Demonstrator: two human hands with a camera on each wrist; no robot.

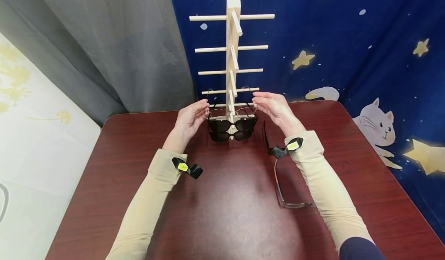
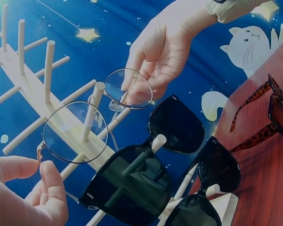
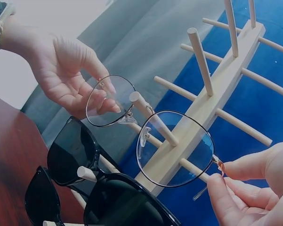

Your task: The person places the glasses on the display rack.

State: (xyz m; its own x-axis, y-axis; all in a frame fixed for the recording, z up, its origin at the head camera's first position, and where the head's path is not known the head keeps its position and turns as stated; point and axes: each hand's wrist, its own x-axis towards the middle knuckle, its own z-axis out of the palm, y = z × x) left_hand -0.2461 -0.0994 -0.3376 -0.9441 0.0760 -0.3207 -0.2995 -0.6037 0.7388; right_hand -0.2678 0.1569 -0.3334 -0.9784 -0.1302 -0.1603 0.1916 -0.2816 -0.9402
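A pair of thin-framed eyeglasses with clear round lenses (image 2: pixel 75 132) is at a lower peg of the wooden glasses rack (image 1: pixel 232 36). My left hand (image 1: pixel 190 117) pinches the eyeglasses near one hinge between thumb and fingertips. At the opposite hinge, the thumb and fingers of my right hand (image 1: pixel 274 108) pinch the other side. In the right wrist view, the bridge of the eyeglasses (image 3: pixel 142 110) lies around the tip of a front peg (image 3: pixel 153 117). Below them, two pairs of dark sunglasses (image 1: pixel 233 125) hang on the lowest pegs, one above the other.
On the table (image 1: pixel 222 213) right of the rack lie tortoiseshell sunglasses (image 2: pixel 276 110), partly behind my right wrist in the head view. Nearer to me is another pair of glasses (image 1: pixel 281 192), partly under my right forearm. Bare pegs (image 1: pixel 255 16) stick out higher on the rack. Curtains hang behind.
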